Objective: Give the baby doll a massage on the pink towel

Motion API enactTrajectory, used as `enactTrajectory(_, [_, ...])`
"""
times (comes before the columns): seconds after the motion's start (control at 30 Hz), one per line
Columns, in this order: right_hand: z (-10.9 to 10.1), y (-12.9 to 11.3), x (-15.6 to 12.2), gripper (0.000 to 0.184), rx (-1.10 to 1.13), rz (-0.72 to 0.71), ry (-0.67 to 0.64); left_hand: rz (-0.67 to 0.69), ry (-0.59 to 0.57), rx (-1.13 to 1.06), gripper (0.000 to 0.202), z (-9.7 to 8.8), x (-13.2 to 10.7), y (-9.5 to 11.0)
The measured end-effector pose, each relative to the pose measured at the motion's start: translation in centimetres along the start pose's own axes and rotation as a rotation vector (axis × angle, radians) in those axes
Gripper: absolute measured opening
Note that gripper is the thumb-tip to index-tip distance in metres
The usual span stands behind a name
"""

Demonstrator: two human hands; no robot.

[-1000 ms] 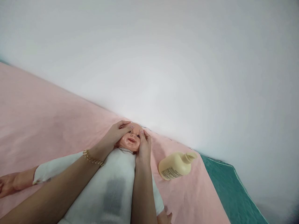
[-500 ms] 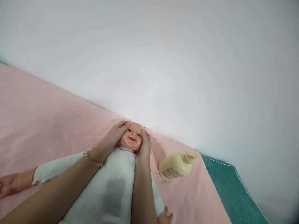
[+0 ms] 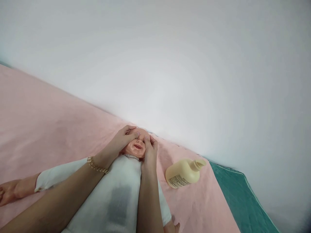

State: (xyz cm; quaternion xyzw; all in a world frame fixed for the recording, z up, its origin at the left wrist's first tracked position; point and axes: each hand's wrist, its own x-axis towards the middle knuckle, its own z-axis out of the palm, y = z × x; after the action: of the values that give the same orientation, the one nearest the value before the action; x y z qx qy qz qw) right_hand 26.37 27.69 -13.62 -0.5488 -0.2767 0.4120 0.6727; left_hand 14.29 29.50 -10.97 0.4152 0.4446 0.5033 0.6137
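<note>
A baby doll [image 3: 114, 191] in a white garment lies on its back on a pink sheet [image 3: 48, 123], its head against the wall. My left hand [image 3: 120, 142], with a gold bracelet at the wrist, cups the left side of the doll's head [image 3: 136, 149], thumb across the eyes. My right hand [image 3: 150, 152] holds the right side of the head, its thumb also over the eyes. Both hands' fingers curve round the face, meeting near the brow.
A cream lotion bottle [image 3: 183, 173] lies on its side on the pink sheet to the right of the doll. A teal cloth [image 3: 238, 197] covers the bed's right end. A plain white wall [image 3: 170, 64] rises right behind the doll's head.
My thumbs moved off the doll's eyes to its cheeks half a second ago, and are now back over the eyes. The bottle has not moved.
</note>
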Motion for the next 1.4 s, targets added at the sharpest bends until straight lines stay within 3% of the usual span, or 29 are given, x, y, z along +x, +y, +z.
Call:
enactTrajectory(0.1, [0.2, -0.4, -0.2, 0.043, 0.024, 0.068, 0.046, 0.043, -0.001, -0.016, 0.05, 0.2, 0.0, -0.2])
enactTrajectory(0.33, [0.4, -0.8, -0.1, 0.027, 0.103, 0.071, 0.077, 0.097, 0.006, -0.015, 0.048, 0.1, 0.9, -1.0])
enactTrajectory(0.57, [0.5, -1.1, -0.3, 0.028, 0.119, 0.062, 0.089, 0.117, 0.03, -0.05, 0.047, -0.2, 1.8, -1.9])
enactTrajectory(0.73, [0.3, -0.6, -0.3, 0.041, 0.077, 0.015, 0.002, 0.117, -0.046, -0.043, 0.05, 0.1, 0.7, -0.7])
enactTrajectory(0.9, [0.1, -0.3, -0.3, 0.054, 0.022, -0.006, -0.018, 0.066, 0.019, 0.055, 0.054, 0.2, -0.3, 0.4])
enactTrajectory(1.4, [0.2, -0.8, -0.5, 0.054, 0.097, 0.076, 0.008, 0.02, 0.003, -0.022, 0.055, -0.1, 0.1, -0.1])
